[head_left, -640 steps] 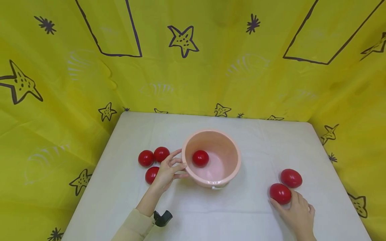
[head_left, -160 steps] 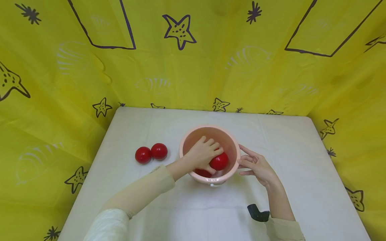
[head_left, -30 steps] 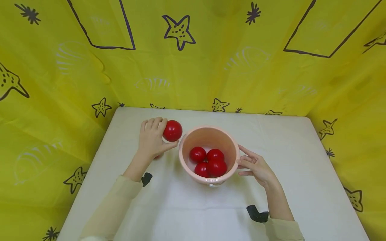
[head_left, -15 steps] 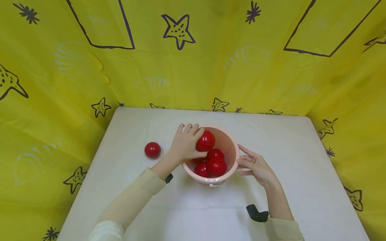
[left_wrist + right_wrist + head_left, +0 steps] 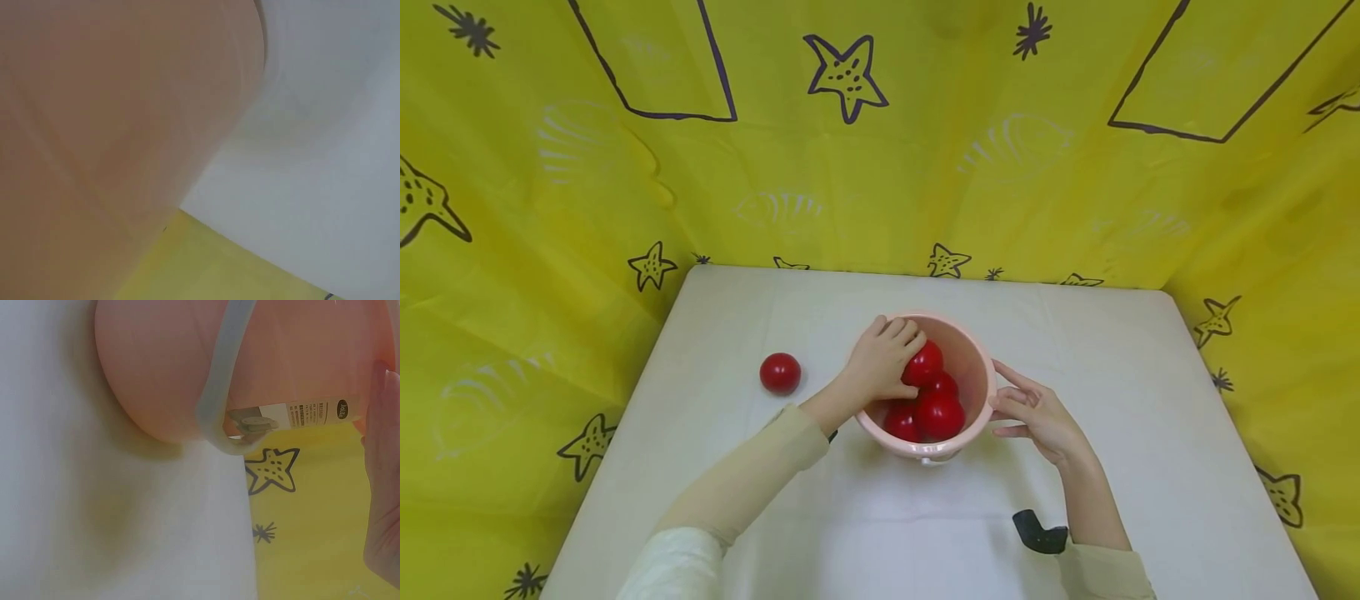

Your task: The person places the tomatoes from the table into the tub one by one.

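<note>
In the head view a pink bucket (image 5: 973,354) stands upright on the white table, with several glossy red balls (image 5: 940,416) inside. My left hand (image 5: 880,362) reaches in over its left rim and holds another red ball (image 5: 924,363) against those below; the palm side is hidden. My right hand (image 5: 1037,417) holds the bucket's right rim, thumb at the edge and fingers along the outer wall. The right wrist view shows the bucket's outside, its pale handle (image 5: 222,381) hanging down, and part of my right hand (image 5: 384,487). Pink bucket wall (image 5: 125,125) fills much of the left wrist view.
One red ball (image 5: 780,373) lies on the white table (image 5: 880,533) to the left of the bucket, near my left forearm. A yellow curtain (image 5: 880,183) with drawn starfish encloses the back and both sides. Black wrist mounts (image 5: 1040,532) stick out at both wrists.
My left hand has carried a red ball from left of the bucket over the rim and down inside. My right hand stays at the rim. Over the longer span, more balls have entered the bucket.
</note>
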Demonstrator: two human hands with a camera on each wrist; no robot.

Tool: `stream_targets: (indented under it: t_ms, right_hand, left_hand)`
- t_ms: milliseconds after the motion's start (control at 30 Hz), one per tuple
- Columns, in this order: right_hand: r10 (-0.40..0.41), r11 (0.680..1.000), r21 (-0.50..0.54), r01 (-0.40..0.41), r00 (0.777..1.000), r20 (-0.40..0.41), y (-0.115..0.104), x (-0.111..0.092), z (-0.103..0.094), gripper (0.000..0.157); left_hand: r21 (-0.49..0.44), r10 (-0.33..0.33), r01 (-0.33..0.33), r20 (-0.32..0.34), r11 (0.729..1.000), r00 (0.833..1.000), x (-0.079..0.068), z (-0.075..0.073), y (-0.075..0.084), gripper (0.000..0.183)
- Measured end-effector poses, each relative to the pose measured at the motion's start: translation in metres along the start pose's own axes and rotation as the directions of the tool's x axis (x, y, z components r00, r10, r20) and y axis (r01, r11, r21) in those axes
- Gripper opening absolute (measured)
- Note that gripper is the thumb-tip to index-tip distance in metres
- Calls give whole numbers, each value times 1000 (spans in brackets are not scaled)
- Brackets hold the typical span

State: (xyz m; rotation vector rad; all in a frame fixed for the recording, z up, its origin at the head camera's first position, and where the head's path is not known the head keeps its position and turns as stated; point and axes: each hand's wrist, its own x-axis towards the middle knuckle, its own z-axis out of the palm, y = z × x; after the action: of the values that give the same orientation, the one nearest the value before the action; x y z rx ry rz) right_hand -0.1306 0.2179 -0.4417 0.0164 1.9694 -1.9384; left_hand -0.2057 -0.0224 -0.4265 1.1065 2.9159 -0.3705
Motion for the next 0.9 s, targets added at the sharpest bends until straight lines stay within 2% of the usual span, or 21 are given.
stream_targets:
  t_ms: [233,467,733,900]
  right_hand:
    - [9,1000,5,-9,1000,-1,0,0,0,63]
    - [11,1000,-5,-11,1000,-6,-1,0,1,63]
    - [2,1000,-15,-2,1000,-5,-1,0,1,63]
    - [5,1000,-21,-5,1000,-6,0,0,1,63]
  left_hand:
    - [97,38,-42,45,994,998,5,2,1,83]
    - [187,42,-56,80,981,996,6,4,4,76]
    - [219,28,-48,90,975,996,6,5,6,71]
    - [200,32,-49,88,979,996,6,6,5,71]
